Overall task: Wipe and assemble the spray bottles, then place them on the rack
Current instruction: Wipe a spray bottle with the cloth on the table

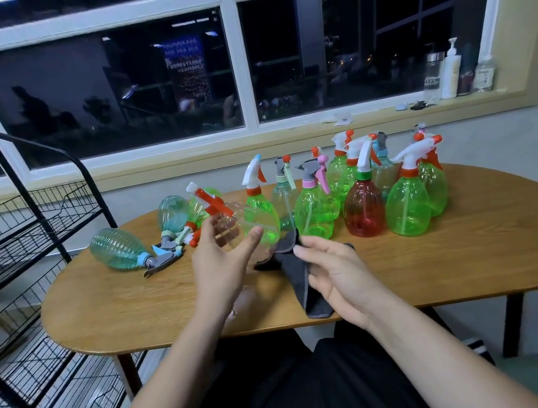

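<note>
Loosely spread, our left hand (221,269) cradles the clear bottle (245,221) over the middle of the table (476,261), presumably so our right hand (336,274), pinching the grey cloth (299,279), can wipe it.

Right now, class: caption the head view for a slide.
Left hand holds a clear bottle; right hand holds a grey cloth.

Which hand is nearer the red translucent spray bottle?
Right. The right hand, holding a dark grey cloth, is just in front-left of the red translucent spray bottle; the left hand, gripping a clear plastic spray bottle, is farther left.
</note>
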Available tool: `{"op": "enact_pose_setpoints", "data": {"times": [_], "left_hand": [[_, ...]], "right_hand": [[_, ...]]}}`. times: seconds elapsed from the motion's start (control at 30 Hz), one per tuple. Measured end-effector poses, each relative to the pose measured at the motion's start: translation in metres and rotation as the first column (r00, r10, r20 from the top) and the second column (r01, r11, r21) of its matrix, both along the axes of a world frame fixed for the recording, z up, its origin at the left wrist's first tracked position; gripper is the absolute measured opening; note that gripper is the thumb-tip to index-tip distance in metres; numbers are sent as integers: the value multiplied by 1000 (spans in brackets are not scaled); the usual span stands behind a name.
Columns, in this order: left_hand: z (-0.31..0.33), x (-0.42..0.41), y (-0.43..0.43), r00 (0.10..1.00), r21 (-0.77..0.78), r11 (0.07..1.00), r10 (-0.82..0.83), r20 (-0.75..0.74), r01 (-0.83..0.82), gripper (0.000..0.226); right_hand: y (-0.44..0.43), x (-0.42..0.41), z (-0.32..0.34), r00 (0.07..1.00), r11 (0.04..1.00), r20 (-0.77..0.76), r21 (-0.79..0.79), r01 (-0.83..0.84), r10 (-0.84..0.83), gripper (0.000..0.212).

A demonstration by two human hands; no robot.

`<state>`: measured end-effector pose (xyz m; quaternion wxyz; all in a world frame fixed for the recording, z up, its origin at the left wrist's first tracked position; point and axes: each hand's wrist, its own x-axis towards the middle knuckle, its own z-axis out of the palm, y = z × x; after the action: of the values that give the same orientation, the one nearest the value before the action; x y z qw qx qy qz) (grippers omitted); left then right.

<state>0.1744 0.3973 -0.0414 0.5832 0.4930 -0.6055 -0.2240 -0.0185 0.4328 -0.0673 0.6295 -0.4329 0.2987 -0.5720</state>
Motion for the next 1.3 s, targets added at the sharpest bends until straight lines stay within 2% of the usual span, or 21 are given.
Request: {"op": "enact_pose_setpoints", "data": {"times": [0.13, 0.2, 0.33, 0.43, 0.53, 0.7, 0.87, 1.1, 1.17, 1.3], "left_hand": [[-7, 21, -23, 992, 56, 996, 70, 106, -76, 75], [-10, 30, -35, 979, 58, 991, 111, 171, -123, 76], [-12, 34, -56, 950, 61, 987, 123, 287, -146, 85], [-14, 29, -68, 935, 74, 990, 89, 342, -121, 88], [-16, 22, -76, 921, 77, 992, 60, 384, -97, 92], [-14, 9, -88, 917, 77, 995, 31, 397, -67, 98], [-11, -7, -99, 914, 89, 995, -6, 405, -33, 97], [-9, -6, -100, 898, 125, 992, -87, 432, 36, 106], [-9, 3, -96, 896, 102, 994, -78, 437, 37, 99], [-8, 34, -93, 874, 22, 999, 26, 485, -42, 66]], "right_hand": [[-10, -5, -8, 961, 979, -201, -110, 169, -189, 26], [-12, -5, -12, 912, 964, -324, -162, 210, -253, 37], [-6, -3, -18, 734, 953, -619, -274, 131, -279, 41], [-3, -1, -19, 618, 955, -743, -294, 46, -258, 39], [-3, 0, -18, 564, 953, -784, -303, 18, -260, 41], [-2, 0, -17, 540, 953, -802, -304, 0, -256, 45], [0, 2, -17, 473, 936, -826, -352, -9, -306, 53], [0, 1, -17, 476, 942, -830, -335, -12, -290, 52], [-1, 0, -18, 476, 943, -832, -332, -14, -286, 51], [-1, 0, -19, 478, 942, -829, -335, -11, -289, 51]]}}
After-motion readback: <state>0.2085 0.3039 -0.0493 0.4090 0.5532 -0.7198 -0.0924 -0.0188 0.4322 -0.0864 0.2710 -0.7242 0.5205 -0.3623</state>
